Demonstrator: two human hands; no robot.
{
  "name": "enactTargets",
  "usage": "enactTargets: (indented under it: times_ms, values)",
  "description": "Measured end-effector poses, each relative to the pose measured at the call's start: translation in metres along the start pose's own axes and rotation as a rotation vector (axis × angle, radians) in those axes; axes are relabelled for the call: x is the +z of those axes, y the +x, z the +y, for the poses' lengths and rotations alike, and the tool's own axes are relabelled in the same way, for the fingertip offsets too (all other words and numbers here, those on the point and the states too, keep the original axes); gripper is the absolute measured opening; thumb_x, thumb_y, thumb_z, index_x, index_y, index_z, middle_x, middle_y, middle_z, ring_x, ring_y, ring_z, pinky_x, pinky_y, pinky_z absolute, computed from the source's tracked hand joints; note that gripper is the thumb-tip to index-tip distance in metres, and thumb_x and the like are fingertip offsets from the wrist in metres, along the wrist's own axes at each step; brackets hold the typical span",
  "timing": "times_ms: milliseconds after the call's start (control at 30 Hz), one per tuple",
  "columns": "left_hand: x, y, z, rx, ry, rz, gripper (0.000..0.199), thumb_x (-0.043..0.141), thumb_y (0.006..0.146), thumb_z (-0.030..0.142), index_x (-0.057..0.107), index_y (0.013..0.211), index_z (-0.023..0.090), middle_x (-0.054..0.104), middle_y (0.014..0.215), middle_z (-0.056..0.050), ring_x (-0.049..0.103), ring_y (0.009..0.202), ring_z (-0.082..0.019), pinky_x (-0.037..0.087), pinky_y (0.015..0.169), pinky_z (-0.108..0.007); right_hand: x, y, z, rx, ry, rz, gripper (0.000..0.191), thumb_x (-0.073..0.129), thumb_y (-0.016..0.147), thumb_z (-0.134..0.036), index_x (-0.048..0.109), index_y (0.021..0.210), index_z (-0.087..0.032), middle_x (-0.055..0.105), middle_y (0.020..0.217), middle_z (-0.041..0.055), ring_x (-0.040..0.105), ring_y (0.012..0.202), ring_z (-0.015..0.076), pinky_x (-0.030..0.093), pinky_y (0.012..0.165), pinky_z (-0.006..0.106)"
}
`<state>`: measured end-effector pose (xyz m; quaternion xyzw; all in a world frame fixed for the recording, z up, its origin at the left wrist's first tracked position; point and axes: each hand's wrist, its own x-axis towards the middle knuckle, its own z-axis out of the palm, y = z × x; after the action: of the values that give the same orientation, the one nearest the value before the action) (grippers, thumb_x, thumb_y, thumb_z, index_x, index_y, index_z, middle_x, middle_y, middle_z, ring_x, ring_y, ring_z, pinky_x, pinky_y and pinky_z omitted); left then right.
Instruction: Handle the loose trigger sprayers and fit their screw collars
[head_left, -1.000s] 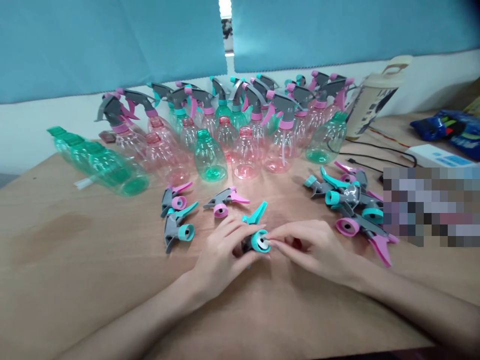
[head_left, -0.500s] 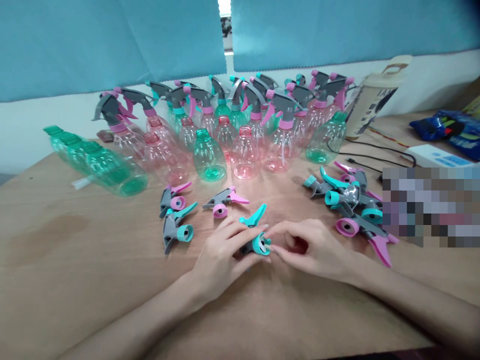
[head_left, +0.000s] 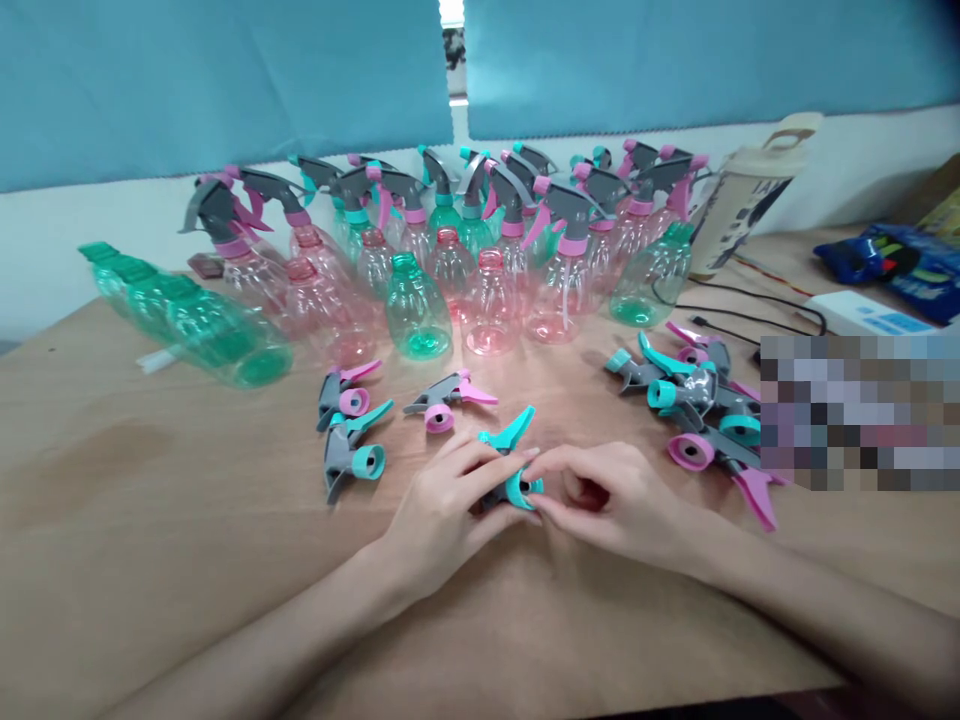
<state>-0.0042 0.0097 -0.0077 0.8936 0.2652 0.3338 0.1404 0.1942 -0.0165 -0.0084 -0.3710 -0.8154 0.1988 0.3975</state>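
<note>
My left hand (head_left: 442, 500) grips a grey trigger spray head with a teal lever (head_left: 510, 430) just above the table, its fingers and thumb around the body. The open teal collar faces right. At that collar my right hand (head_left: 619, 495) is closed, thumb and forefinger pinching its rim; whether a small part is also between the fingertips I cannot tell. Beyond the left hand lie a pink-collared spray head (head_left: 442, 405), another pink one (head_left: 349, 395) and a teal-collared one (head_left: 356, 460).
Several loose spray heads (head_left: 697, 400) are heaped at the right. Behind stand rows of pink and green bottles, some topped with spray heads, including an uncapped green bottle (head_left: 418, 315). Green bottles (head_left: 187, 315) line the left. A tumbler (head_left: 739, 205), black cables (head_left: 757, 305) and blue packet (head_left: 892, 265) sit far right.
My right fingertips have closed in on the teal collar, and the white disc seen inside it before is no longer visible. The left hand keeps its hold.
</note>
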Motion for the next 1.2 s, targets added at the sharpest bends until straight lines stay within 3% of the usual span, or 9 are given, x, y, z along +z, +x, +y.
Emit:
enactTargets:
  times_ms: [267,433,600,933,1200]
  values:
    - [0.002,-0.001,-0.001,-0.005,-0.051,0.023,0.036,0.068,0.079,0.021,0.058,0.114,0.015,0.068,0.092,-0.005,0.054,0.080,-0.016,0.049,0.075,-0.031,-0.011,0.000,0.002,-0.053,-0.114,-0.062,0.014,0.060,0.083,-0.019,0.062,0.096,-0.016,0.041,0.051,-0.0093,0.038,0.044,0.0055,0.031,0.048,0.019]
    - [0.001,-0.001,0.001,-0.050,-0.047,0.029,0.035,0.066,0.080,0.019,0.058,0.115,0.018,0.068,0.089,-0.002,0.055,0.078,-0.016,0.050,0.073,-0.030,-0.015,-0.001,0.003,-0.082,-0.192,-0.036,0.008,0.059,0.083,-0.020,0.063,0.090,-0.017,0.042,0.052,-0.0086,0.039,0.046,0.0063,0.031,0.049,0.021]
    - [0.000,-0.001,0.001,-0.068,-0.029,0.047,0.028,0.069,0.078,0.019,0.061,0.105,0.019,0.067,0.091,-0.002,0.056,0.081,-0.016,0.049,0.075,-0.030,-0.010,-0.002,0.003,-0.113,-0.209,-0.012,0.009,0.060,0.082,-0.017,0.062,0.090,-0.016,0.044,0.052,-0.0087,0.040,0.045,0.0062,0.031,0.050,0.021]
    - [0.000,0.001,0.002,-0.046,-0.032,0.064,0.025,0.069,0.078,0.019,0.061,0.101,0.017,0.064,0.082,-0.002,0.054,0.076,-0.015,0.048,0.072,-0.029,-0.002,-0.004,-0.001,0.032,-0.137,-0.006,0.009,0.061,0.081,-0.019,0.064,0.089,-0.016,0.044,0.051,-0.0080,0.041,0.044,0.0060,0.032,0.047,0.020]
    - [0.003,0.000,-0.001,0.012,-0.041,0.059,0.031,0.068,0.080,0.021,0.060,0.110,0.016,0.068,0.093,-0.005,0.056,0.083,-0.017,0.051,0.073,-0.030,0.005,-0.005,-0.002,-0.072,-0.098,0.056,0.010,0.056,0.082,-0.011,0.064,0.088,-0.014,0.048,0.053,-0.0065,0.043,0.046,0.0058,0.036,0.050,0.017]
